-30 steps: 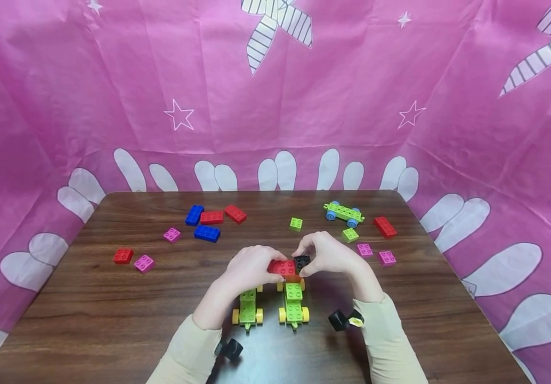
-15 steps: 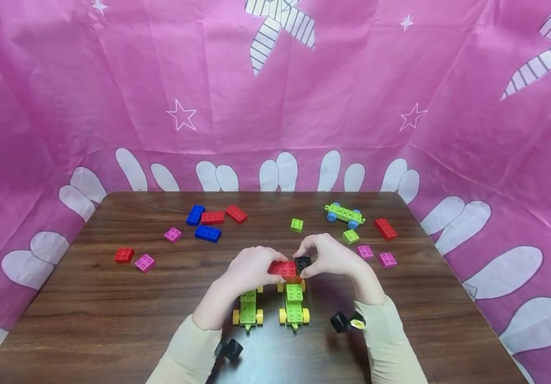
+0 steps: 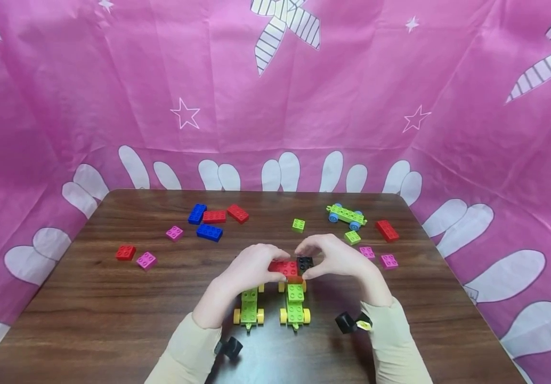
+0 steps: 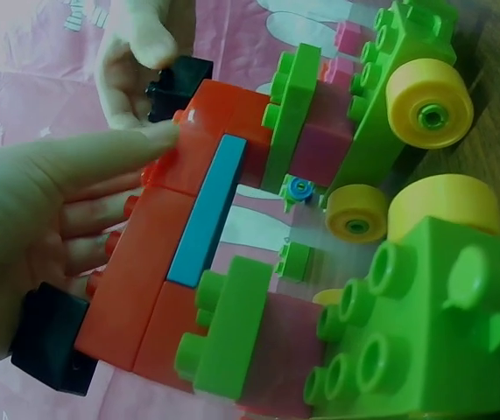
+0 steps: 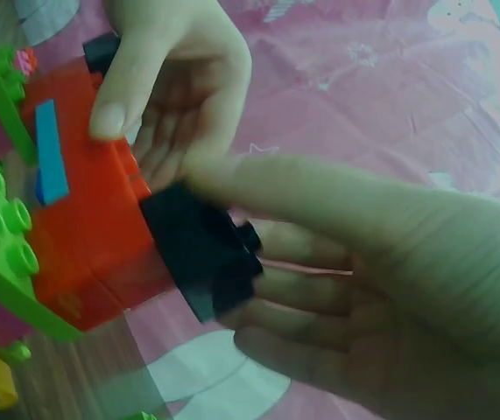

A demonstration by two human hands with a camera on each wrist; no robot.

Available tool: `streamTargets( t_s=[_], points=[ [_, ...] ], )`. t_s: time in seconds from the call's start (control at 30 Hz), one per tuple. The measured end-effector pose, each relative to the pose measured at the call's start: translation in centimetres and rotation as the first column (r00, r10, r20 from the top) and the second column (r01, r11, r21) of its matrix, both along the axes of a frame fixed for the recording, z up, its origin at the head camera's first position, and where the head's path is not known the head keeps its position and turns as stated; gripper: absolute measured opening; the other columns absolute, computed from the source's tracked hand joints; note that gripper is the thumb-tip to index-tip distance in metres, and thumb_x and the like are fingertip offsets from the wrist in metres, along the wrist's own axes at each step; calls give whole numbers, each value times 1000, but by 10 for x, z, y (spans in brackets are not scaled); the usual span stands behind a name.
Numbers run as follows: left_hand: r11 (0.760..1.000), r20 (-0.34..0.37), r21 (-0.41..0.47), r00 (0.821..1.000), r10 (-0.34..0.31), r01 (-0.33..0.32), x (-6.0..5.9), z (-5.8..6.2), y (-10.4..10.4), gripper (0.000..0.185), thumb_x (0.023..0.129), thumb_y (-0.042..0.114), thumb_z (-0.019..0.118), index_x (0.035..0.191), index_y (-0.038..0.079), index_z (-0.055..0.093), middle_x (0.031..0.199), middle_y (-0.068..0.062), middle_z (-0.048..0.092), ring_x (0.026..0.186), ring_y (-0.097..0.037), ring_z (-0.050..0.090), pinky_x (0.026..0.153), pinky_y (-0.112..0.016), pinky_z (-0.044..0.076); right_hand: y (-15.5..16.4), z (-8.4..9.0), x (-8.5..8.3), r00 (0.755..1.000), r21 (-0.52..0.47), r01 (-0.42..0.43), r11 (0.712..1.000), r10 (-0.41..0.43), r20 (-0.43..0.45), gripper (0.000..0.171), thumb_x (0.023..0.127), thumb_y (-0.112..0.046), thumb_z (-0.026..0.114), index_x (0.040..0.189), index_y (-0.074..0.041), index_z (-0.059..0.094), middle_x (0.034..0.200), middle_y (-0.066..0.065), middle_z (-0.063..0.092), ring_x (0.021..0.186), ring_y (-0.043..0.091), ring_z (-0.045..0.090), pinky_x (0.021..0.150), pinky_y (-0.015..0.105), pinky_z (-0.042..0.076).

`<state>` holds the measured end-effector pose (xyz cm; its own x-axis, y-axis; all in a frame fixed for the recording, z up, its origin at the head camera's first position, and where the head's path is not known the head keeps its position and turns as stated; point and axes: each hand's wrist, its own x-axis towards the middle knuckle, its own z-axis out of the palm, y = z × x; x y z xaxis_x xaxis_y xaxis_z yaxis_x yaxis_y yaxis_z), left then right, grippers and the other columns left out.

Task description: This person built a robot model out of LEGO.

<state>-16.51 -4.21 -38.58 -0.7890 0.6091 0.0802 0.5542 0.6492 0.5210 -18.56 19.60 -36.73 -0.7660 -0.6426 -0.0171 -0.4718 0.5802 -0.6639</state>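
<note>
Head view: both hands meet at mid-table over a brick build. The left hand (image 3: 251, 266) grips the red block (image 3: 282, 268) that tops a green wheeled car (image 3: 295, 304), thumb on the near face and fingers curled round the far side. In the left wrist view the same hand (image 4: 35, 236) lies along the red block (image 4: 158, 262), thumb tip pressed near its upper end; a thin blue strip runs down the block's side.

The right hand (image 3: 335, 258) pinches a small black brick (image 3: 305, 262), thumb over the top and fingers curled beneath it. In the right wrist view the black brick (image 5: 201, 258) touches the end of the red block (image 5: 92, 236), corner to corner (whether its studs have seated cannot be told). The right hand (image 5: 381, 289) fills the lower right of that view; the left hand (image 5: 175, 79) shows beyond it.

A second green wheeled car (image 3: 249, 310), yellow wheels, stands just beside the first, to its left and under the left wrist.

Loose pieces on the wooden table (image 3: 88, 320):
- blue and red bricks (image 3: 210, 221) clustered at far left
- a red brick (image 3: 125, 252) and a pink brick (image 3: 146, 260) near the left edge
- a green chassis with blue wheels (image 3: 346, 214) at far right, a long red brick (image 3: 387, 230) near it
- two pink squares (image 3: 377, 256) near the right hand
</note>
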Motion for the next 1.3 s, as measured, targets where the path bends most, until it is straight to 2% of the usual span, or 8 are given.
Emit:
streamTargets(
  t_s=[0.13, 0.23, 0.3, 0.53, 0.77, 1.0, 1.3],
  points=[
    [999, 27, 52, 1000, -2, 0, -1, 1, -2, 40, 86, 27, 76, 122, 11, 68, 118, -2, 71, 112, -18, 65, 96, -37, 53, 8, 3, -3, 993, -60, 93, 994, -97, -60, 44, 79, -30, 82, 116, -10, 67, 112, 4, 70, 106, 25, 64, 91, 46, 55],
    [998, 40, 64, 999, 8, -10, -1, 4, -5, 39, 88, 28, 74, 123, 12, 68, 120, -1, 70, 115, -19, 63, 99, -39, 51, 13, 5, -10, 975, -93, 182, 979, -192, -108, 41, 81, -31, 80, 116, -12, 67, 113, 1, 70, 109, 24, 63, 94, 47, 52],
    [997, 58, 70, 998, 14, -18, 0, 5, -7, 40, 88, 29, 73, 124, 13, 68, 121, -1, 70, 117, -20, 63, 100, -40, 50, 16, 6, -17, 963, -107, 223, 969, -236, -131, 40, 83, -28, 79, 117, -10, 67, 114, 4, 70, 110, 25, 63, 94, 48, 52],
    [997, 91, 62, 995, 30, -35, -4, 6, -23, 45, 84, 32, 77, 125, 15, 67, 123, 0, 69, 119, -19, 62, 100, -40, 50, 18, -6, -46, 935, -118, 277, 954, -296, -197, 39, 84, -18, 77, 118, -3, 65, 115, 14, 69, 108, 28, 63, 93, 48, 52],
    [997, 179, 74, 984, 24, -37, -9, 8, -40, 50, 78, 29, 83, 123, 16, 68, 123, 0, 69, 117, -21, 62, 97, -41, 52, 16, -29, -71, 935, -123, 307, 944, -323, -145, 40, 84, -13, 75, 120, 1, 63, 116, 18, 67, 110, 32, 62, 97, 49, 50],
    [996, 257, 89, 966, 3, -26, -11, 9, -50, 51, 75, 20, 85, 123, 13, 67, 123, -5, 69, 117, -25, 61, 99, -44, 51, 13, -49, -89, 939, -80, 328, 941, -335, -79, 40, 84, -8, 74, 121, 2, 62, 118, 19, 67, 110, 33, 63, 96, 48, 50],
    [998, 243, 64, 969, -32, 17, -13, 8, -54, 51, 74, 18, 86, 121, 10, 68, 119, -3, 70, 114, -22, 61, 99, -44, 50, 11, -63, -107, 949, 17, 315, 949, -314, -18, 43, 83, -9, 74, 123, 1, 60, 120, 18, 65, 113, 33, 61, 97, 48, 50]
  ],
)
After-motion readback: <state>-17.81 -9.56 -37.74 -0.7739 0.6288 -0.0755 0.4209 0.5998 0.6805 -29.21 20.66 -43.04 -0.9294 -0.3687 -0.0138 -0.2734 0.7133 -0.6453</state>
